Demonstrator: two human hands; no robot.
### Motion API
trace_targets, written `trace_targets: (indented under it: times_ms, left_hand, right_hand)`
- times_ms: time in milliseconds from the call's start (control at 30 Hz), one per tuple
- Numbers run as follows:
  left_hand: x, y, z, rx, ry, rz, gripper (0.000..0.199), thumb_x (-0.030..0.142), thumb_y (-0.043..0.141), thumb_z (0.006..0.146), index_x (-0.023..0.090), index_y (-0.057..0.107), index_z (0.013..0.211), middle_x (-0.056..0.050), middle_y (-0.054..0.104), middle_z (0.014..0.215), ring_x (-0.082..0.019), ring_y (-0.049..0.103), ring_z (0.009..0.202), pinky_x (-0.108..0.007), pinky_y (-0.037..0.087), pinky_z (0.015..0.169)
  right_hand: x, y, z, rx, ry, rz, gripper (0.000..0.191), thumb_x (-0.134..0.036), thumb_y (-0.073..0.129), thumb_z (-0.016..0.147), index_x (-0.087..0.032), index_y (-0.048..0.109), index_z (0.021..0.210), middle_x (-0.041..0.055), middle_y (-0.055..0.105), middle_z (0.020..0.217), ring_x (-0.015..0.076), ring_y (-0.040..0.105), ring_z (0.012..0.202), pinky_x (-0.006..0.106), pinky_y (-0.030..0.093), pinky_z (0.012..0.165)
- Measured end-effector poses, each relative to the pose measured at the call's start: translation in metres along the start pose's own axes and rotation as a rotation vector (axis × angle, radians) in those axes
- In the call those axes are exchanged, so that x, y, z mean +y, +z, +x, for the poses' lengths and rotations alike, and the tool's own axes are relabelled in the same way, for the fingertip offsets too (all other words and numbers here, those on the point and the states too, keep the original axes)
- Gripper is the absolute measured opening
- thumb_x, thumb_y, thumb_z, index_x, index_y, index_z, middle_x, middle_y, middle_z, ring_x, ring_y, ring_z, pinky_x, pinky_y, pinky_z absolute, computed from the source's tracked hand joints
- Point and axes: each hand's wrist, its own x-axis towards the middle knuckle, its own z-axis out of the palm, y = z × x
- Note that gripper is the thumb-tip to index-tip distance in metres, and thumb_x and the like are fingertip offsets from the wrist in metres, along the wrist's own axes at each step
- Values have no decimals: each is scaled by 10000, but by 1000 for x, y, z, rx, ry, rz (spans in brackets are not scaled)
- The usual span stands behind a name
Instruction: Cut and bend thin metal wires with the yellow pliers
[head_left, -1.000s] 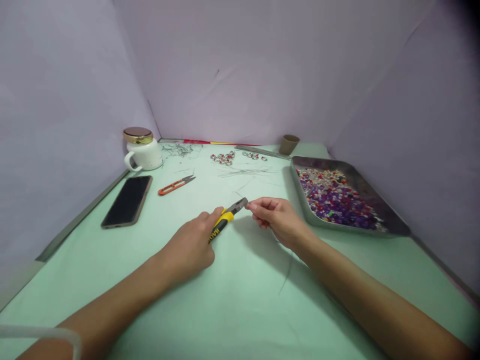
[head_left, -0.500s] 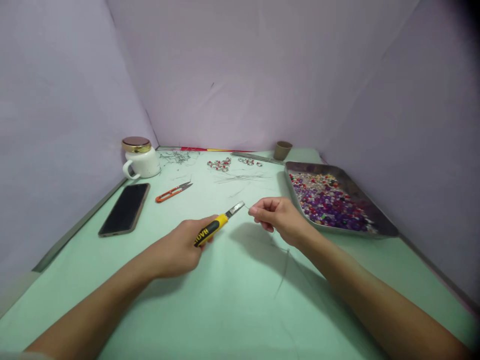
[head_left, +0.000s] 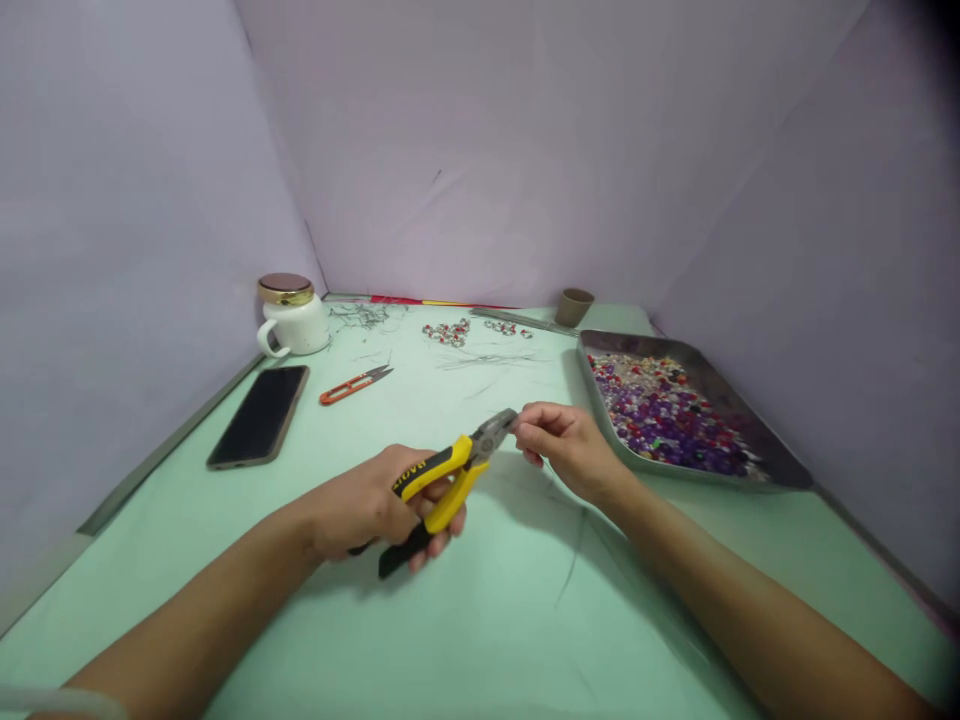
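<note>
My left hand [head_left: 367, 505] is wrapped round a pair of pliers [head_left: 487, 442] with yellow and black handles. The jaws point up and to the right and meet the fingertips of my right hand [head_left: 566, 450]. Thumb and forefinger of that hand are pinched together on a thin wire, whose end at the jaws is mostly hidden. Below the right wrist a fine length of wire [head_left: 574, 565] trails over the green table surface; I cannot tell whether it is the same piece.
A metal tray [head_left: 600, 410] of mixed beads stands at right, with a brown cup [head_left: 574, 307] behind. Beaded rings [head_left: 448, 332] and loose wires [head_left: 487, 358] lie farther back. Orange thread snips [head_left: 356, 384], a phone [head_left: 259, 417] and a lidded white mug [head_left: 296, 325] are at left.
The pliers have turned in my left hand, so both handles and the pivot now show. Their jaws have come up against my right fingertips. The whole view has shifted slightly.
</note>
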Motion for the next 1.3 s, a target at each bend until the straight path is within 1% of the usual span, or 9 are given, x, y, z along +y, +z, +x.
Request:
trace_targets:
  times_ms: [167,433,567,733,833,967,1067,1167,1300]
  left_hand:
    - [0,-3,-2,-235,-32,-376,681,87,415,409,179,420,1084,-20,510,752,-118,494,557,-224,400,423]
    - [-13,4,9,593,-103,1198,743,7,378,580,230,288,1283,-66,505,866,-201,516,733,-308,402,611]
    - [-16,6,14,692,-123,1318,743,-6,361,578,180,272,1292,-103,499,922,-217,504,759,-320,398,610]
    - [-2,1,4,218,0,301,379,63,394,497,170,495,846,-16,518,721,-148,503,617,-268,418,516]
    - [0,3,-1,-116,1,-265,539,78,405,422,165,472,949,-21,525,737,-131,511,561,-236,406,422]
    - [-1,3,-3,-296,-55,-454,763,78,417,389,191,390,1144,-12,512,720,-107,481,513,-212,388,388]
    - [2,-1,-3,-93,-21,-160,652,87,407,427,184,449,1070,-18,506,733,-126,485,566,-234,397,438]
    - [-1,-1,2,352,35,543,503,59,392,539,200,498,1010,-27,518,759,-158,493,665,-282,414,576]
    - [-15,6,13,674,-98,1261,733,-1,357,590,203,279,1290,-90,506,923,-194,490,712,-310,393,599]
  right_hand:
    - [-7,-3,-1,-30,-54,37,180,-321,658,656,-156,599,616,-33,503,516,63,406,418,216,310,403]
    - [-16,4,1,108,313,-95,170,-280,679,595,-151,572,568,-26,522,482,56,393,386,199,276,363]
    - [-11,9,0,103,308,1,200,-309,680,609,-146,566,589,-26,522,497,48,383,393,200,296,386]
    - [-4,2,2,67,142,-18,221,-336,685,620,-145,574,614,-39,499,488,57,390,414,206,307,411]
    - [-3,1,-1,-25,-18,55,217,-351,665,651,-161,569,613,-42,493,502,61,395,419,213,310,417]
    - [-10,2,-4,-73,-67,62,215,-355,654,661,-166,567,609,-34,501,516,65,397,416,217,304,404]
    - [-15,-2,-1,7,10,-53,195,-326,667,641,-155,580,607,-41,487,482,60,388,408,210,298,397]
    - [-15,-4,1,59,187,-29,187,-298,681,610,-143,578,600,-41,498,480,45,377,391,191,269,375]
    - [-14,6,-1,62,407,147,151,-240,680,585,-130,582,620,-23,525,511,25,366,383,164,232,348]
